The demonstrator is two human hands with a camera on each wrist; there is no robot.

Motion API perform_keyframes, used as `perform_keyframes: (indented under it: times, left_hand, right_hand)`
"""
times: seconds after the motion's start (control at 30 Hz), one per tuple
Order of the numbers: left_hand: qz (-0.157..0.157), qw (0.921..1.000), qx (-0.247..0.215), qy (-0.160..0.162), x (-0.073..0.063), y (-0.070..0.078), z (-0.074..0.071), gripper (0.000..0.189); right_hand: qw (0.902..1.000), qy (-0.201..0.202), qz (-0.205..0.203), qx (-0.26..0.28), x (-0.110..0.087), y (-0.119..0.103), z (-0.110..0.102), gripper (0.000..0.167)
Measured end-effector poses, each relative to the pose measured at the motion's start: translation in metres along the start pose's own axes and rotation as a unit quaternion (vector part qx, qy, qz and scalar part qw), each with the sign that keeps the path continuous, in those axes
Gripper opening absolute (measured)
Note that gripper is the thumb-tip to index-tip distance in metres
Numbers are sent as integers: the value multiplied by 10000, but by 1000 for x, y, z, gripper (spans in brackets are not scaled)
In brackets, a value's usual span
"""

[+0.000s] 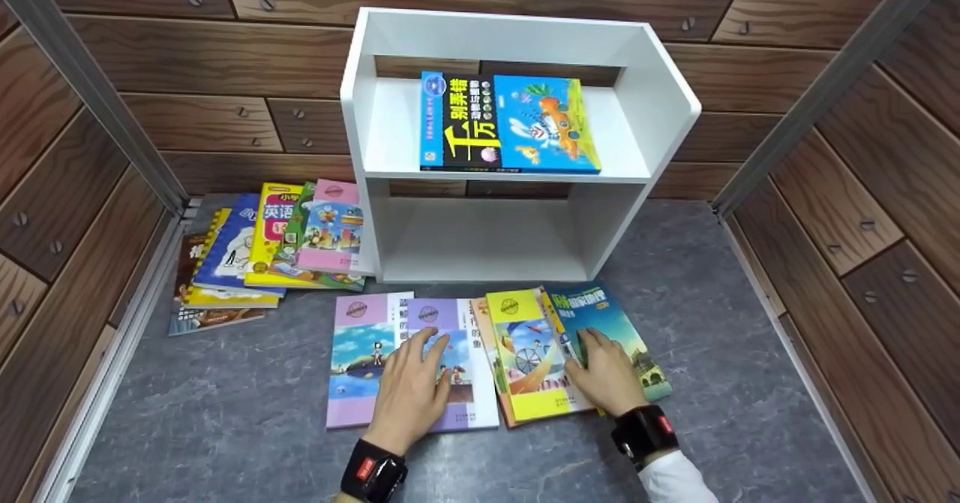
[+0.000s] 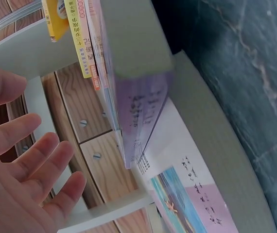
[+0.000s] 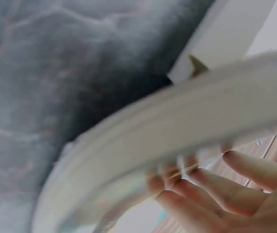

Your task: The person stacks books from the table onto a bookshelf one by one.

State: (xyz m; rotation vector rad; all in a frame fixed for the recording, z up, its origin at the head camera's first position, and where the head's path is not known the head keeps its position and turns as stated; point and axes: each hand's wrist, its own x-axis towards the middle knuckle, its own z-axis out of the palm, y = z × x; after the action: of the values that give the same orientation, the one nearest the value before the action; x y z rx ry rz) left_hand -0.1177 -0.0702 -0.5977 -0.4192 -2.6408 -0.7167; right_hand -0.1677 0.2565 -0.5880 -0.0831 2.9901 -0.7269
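My left hand (image 1: pixel 411 392), fingers spread and loosely bent, lies over the right one of two purple-and-white picture books; the left purple book (image 1: pixel 349 405) is beside it. In the left wrist view the left hand (image 2: pixel 29 170) shows its palm with nothing in it, near a thick purple book (image 2: pixel 138 102). My right hand (image 1: pixel 611 375) rests on a teal book (image 1: pixel 641 353), its thumb by the edge of a yellow book (image 1: pixel 525 409). The right wrist view has the right hand's fingers (image 3: pixel 231 191) extended against a pale, glossy surface, blurred there.
A white two-tier shelf (image 1: pixel 480 225) stands behind the books, with a blue book (image 1: pixel 536 124) and a black-and-blue one (image 1: pixel 457 124) lying on its upper board. Left of it, several books (image 1: pixel 232 248) lie fanned out. Wood-patterned panels (image 1: pixel 825 90) surround the grey marbled floor (image 1: pixel 225 413).
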Motion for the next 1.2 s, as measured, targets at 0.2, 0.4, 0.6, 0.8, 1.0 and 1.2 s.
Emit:
perform_keyframes:
  times: [0.2, 0.4, 0.6, 0.8, 1.0, 1.2]
  left_hand:
    - [-21, 10000, -49, 57, -1, -1, -1, 50]
    - [-40, 9999, -97, 79, 0, -1, 0, 48]
    - [-20, 9999, -92, 83, 0, -1, -2, 50]
    - [28, 9999, -69, 123, 2, -1, -5, 51]
    - [57, 9997, -94, 208, 4, 0, -10, 53]
    - [15, 9993, -356, 71, 14, 4, -17, 50]
  right_hand:
    - [9987, 400, -291, 103, 5, 0, 4, 60]
    - [9870, 1297, -953, -29, 6, 15, 22, 54]
    - [9928, 950, -731, 49, -8, -1, -6, 56]
    - [9826, 1548, -992, -271, -24, -5, -32, 62]
    - [9499, 2385, -2003, -249, -33, -15, -39, 72]
    - [8976, 3039, -3185, -234, -33, -34, -31, 80]
